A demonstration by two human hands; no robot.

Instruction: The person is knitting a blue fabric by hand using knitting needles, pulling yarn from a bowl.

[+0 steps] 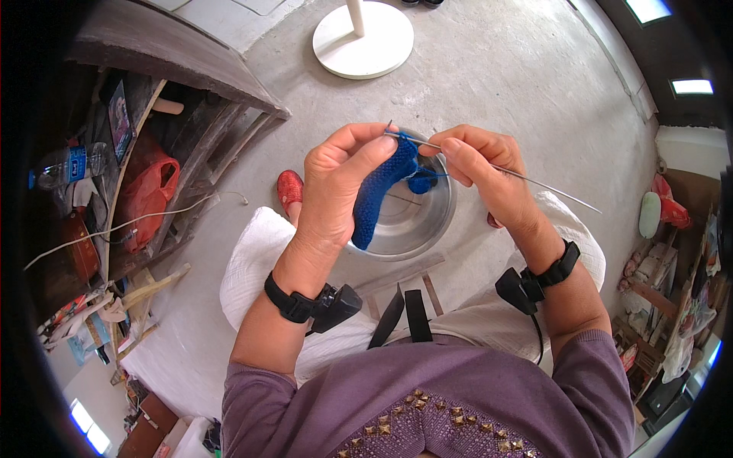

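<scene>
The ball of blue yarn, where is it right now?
In the head view it lies in the metal bowl on the floor, the yarn ball just below the right hand and beside the blue knitted strip.

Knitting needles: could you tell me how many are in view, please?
2: one long needle in the right hand, one short tip by the left hand; more may be hidden.

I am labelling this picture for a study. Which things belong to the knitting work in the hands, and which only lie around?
In use: left hand holding the blue knitted strip; right hand holding a metal knitting needle; blue yarn ball in the steel bowl.

Lying about: red plastic bag, plastic water bottle, white round stand base, white cord.
</scene>
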